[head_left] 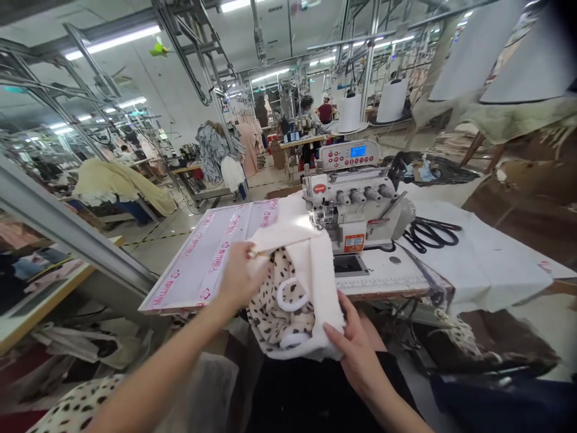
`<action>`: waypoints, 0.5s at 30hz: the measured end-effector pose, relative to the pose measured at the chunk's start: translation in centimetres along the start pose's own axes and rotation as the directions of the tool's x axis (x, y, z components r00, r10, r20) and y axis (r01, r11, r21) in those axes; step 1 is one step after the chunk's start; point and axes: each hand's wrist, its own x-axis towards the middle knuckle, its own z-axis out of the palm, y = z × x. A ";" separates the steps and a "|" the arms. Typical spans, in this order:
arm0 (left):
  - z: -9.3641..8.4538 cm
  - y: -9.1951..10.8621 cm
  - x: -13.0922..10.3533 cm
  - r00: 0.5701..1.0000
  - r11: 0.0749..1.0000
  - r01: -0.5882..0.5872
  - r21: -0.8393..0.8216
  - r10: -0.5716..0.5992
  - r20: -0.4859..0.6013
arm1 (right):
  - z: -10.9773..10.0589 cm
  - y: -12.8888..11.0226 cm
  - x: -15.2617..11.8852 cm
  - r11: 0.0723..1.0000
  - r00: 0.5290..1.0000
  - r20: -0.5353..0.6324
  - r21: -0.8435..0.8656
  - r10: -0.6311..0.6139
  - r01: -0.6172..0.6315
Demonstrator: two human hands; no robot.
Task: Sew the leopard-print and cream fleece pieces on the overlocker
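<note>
The cloth (323, 276) is lying between the two hands, directly in front of the sewing machine (356, 195). Its far edge is reaching the lit presser foot (319, 219); whether the foot is pressing on it cannot be told. The white band along its right side is running lengthwise from the foot toward the person, so its long axis is pointing roughly at the wearer.

Left hand (241, 273): this hand is standing at the upper left corner, nearer the foot. Its fingers are narrowing to a pinch on the white edge, though blur is hiding the exact contact. The cloth is extending rightward from these fingertips.

Right hand (358, 340): this hand is gripping the lower right corner. The thumb is lying on top of the band and the other fingers are supporting the side and underside. The cloth is extending away and to the left from this grip.

The cloth is forming a shallow pouch, spotted side showing inside. Two white rings, an upper ring (280, 296) and a lower ring (295, 340), are resting in it; whether they are attached is not showing. Black cords (433, 233) are lying coiled right of the machine.
</note>
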 end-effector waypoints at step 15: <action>-3.7 2.0 2.6 0.805 0.988 0.156 -0.010 -0.121 0.581 | 4.4 1.0 2.3 0.966 0.868 0.429 -0.050 0.252 -0.255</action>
